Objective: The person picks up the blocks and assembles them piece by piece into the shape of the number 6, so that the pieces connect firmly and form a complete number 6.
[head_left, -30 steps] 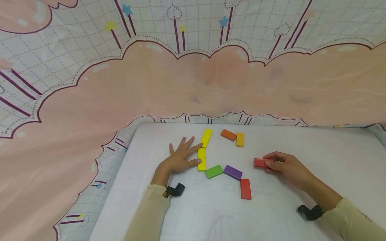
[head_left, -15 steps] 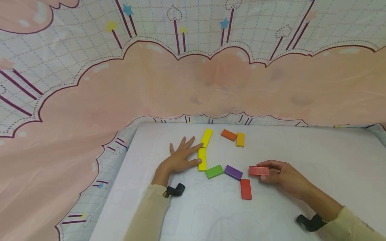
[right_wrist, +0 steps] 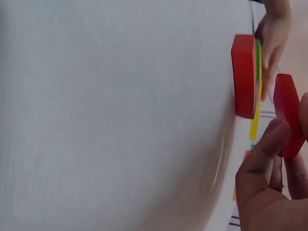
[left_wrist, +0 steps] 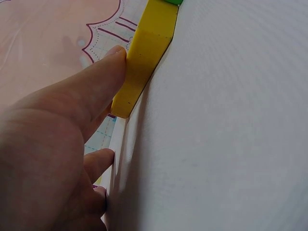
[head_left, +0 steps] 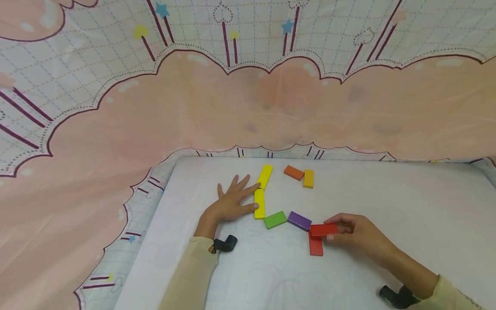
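Laid: yellow blocks (head_left: 265, 175); towards 4 o'clock, green block (head_left: 275, 220), purple block (head_left: 299, 221), lower red block (head_left: 315, 247). My right hand (head_left: 359, 235) pinches upper red block (head_left: 322, 230), unplaced; spread left hand (head_left: 231, 204) touches yellow.

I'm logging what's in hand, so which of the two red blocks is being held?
The red block pinched by the right hand, crosswise in the head view. The other red block, partly covered by it there, lies on the table.
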{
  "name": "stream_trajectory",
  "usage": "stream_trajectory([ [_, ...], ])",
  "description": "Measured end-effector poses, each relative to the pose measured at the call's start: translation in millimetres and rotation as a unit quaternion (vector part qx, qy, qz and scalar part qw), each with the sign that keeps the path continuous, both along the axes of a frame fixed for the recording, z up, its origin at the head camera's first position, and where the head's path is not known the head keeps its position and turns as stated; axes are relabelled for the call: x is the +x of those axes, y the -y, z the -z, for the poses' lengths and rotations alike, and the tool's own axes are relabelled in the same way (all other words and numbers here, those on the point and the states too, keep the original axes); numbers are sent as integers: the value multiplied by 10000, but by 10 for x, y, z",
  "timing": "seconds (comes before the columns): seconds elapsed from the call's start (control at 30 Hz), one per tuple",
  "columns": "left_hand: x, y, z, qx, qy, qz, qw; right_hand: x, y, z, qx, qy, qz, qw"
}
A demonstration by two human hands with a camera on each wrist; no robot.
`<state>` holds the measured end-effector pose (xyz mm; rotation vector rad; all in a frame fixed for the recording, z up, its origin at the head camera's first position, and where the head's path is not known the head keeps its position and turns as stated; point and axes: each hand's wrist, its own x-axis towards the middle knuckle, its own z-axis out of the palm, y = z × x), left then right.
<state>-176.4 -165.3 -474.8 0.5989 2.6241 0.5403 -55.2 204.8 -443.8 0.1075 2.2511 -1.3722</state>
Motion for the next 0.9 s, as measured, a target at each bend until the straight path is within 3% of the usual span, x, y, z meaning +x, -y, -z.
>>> stream_trajectory([
  [0.23, 11, 8, -8, 86, -18, 22, 10000, 125, 104, -24, 243, -417, -15, 9988],
  [0.47, 22, 14, -17, 76, 26, -4, 10000, 224, 210, -28, 210, -169, -76, 9996],
  [0.6, 18, 15, -20, 101, 23, -6, 9999, 261, 249, -32, 313, -253, -192, 9990],
  [0.9, 1, 31, 17, 94, 7, 36, 9999, 389, 341, -14, 883, -1379, -851, 9828],
])
